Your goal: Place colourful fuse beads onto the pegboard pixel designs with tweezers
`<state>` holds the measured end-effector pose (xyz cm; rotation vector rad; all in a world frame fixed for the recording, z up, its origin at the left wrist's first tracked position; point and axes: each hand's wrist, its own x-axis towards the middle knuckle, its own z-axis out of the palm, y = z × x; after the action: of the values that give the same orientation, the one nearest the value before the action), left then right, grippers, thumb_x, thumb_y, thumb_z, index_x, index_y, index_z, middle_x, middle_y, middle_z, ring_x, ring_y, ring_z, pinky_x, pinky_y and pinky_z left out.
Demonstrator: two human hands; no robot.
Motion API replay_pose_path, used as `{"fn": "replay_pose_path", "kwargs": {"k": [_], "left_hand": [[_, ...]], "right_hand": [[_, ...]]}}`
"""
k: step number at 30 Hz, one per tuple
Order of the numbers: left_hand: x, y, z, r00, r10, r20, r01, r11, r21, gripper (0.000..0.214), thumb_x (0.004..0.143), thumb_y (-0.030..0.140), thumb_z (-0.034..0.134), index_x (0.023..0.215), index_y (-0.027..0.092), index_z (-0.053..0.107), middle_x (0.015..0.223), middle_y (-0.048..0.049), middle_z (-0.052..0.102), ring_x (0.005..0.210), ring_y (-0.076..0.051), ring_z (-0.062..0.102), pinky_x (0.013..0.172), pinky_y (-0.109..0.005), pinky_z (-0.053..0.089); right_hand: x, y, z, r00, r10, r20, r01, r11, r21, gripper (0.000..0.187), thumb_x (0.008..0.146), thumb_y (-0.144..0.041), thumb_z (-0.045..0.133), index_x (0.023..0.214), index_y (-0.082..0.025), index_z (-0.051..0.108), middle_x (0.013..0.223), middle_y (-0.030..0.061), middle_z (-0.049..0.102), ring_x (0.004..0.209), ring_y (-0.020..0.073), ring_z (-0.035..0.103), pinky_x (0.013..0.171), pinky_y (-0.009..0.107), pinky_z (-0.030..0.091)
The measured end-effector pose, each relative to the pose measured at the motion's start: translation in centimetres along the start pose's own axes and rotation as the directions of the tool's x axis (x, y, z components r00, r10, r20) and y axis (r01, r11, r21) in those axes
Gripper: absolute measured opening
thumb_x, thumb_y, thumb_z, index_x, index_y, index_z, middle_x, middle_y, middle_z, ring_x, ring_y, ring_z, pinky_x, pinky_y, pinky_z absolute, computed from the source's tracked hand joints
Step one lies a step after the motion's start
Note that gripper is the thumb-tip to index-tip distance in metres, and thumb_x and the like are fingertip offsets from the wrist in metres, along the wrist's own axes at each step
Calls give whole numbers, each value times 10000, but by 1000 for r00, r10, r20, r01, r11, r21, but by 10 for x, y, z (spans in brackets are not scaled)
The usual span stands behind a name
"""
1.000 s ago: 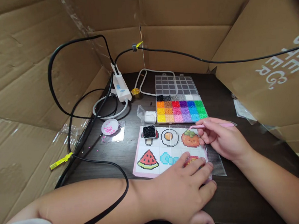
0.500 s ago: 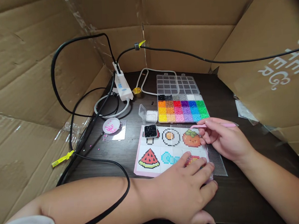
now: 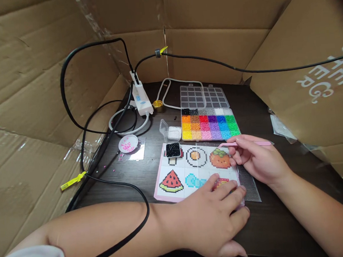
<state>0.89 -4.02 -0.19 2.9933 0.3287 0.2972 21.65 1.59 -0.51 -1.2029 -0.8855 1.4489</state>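
My right hand (image 3: 254, 158) pinches pink tweezers (image 3: 260, 143), whose bent tip is over the top of the persimmon picture (image 3: 220, 159). That picture belongs to a pattern booklet (image 3: 159, 190) with pixel drawings of an egg, a watermelon slice and others. A clear pegboard (image 3: 250, 183) overlaps the booklet's right part. My left hand (image 3: 217, 215) lies flat, fingers spread, across the lower right of the booklet and board, hiding part of a drawing. A small box of black beads (image 3: 173, 149) stands on the booklet's upper left corner.
Behind the booklet is an open bead case (image 3: 210, 137) with many colours. A clear box of white beads (image 3: 174, 133), a white dish (image 3: 122, 146) of pink beads and a power strip (image 3: 142, 101) stand leftward. A black cable (image 3: 129, 239) crosses my left forearm; cardboard walls (image 3: 210, 8) surround the table.
Both hands and the tweezers stay almost in place. The whole view has shifted very slightly; nothing has been taken hold of or let go.
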Motion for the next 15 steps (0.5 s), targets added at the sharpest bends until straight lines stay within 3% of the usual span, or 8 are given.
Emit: {"fn": "replay_pose_path", "kwargs": {"k": [5, 7, 9, 11, 15], "left_hand": [[2, -4, -4, 996, 30, -81, -33, 999, -24, 549, 991, 567, 468, 1281, 116, 585, 1413, -207, 530, 1296, -358, 504, 1083, -546, 367], [1, -8, -12, 994, 11, -113, -16, 999, -47, 465, 999, 525, 479, 1174, 121, 629, 1258, -178, 625, 1202, -321, 575, 1022, -479, 428], [-3, -13, -25, 987, -105, -122, 96, 992, -76, 398, 997, 491, 496, 986, 128, 660, 917, -101, 683, 882, -244, 657, 834, -377, 501], [-7, -17, -42, 950, -264, -164, 257, 964, -64, 380, 1004, 450, 474, 870, 142, 653, 739, -62, 645, 703, -212, 631, 685, -337, 493], [-21, -25, -74, 824, -514, -239, 523, 852, -28, 292, 977, 426, 546, 931, 155, 644, 856, -87, 677, 832, -248, 660, 749, -361, 514]], "right_hand": [[0, 1, 1, 1000, -21, -9, 21, 1000, 6, 232, 774, -383, 785, 828, -161, 745, 642, 26, 637, 481, 107, 533, 456, 250, 500], [1, 3, -1, 1000, -22, -3, 22, 999, 32, 242, 766, -389, 793, 829, -161, 744, 639, 23, 635, 481, 106, 538, 448, 243, 498], [2, 4, -2, 1000, -26, 14, 25, 998, 53, 249, 770, -392, 792, 841, -158, 742, 644, 21, 639, 476, 99, 535, 447, 235, 494], [2, 5, -3, 999, -37, 33, 35, 998, 58, 251, 783, -395, 784, 847, -156, 739, 649, 19, 640, 471, 92, 530, 446, 229, 491], [0, 5, -2, 997, -65, 43, 63, 996, 59, 249, 780, -387, 787, 809, -146, 731, 641, 22, 636, 470, 89, 529, 422, 211, 462]]}}
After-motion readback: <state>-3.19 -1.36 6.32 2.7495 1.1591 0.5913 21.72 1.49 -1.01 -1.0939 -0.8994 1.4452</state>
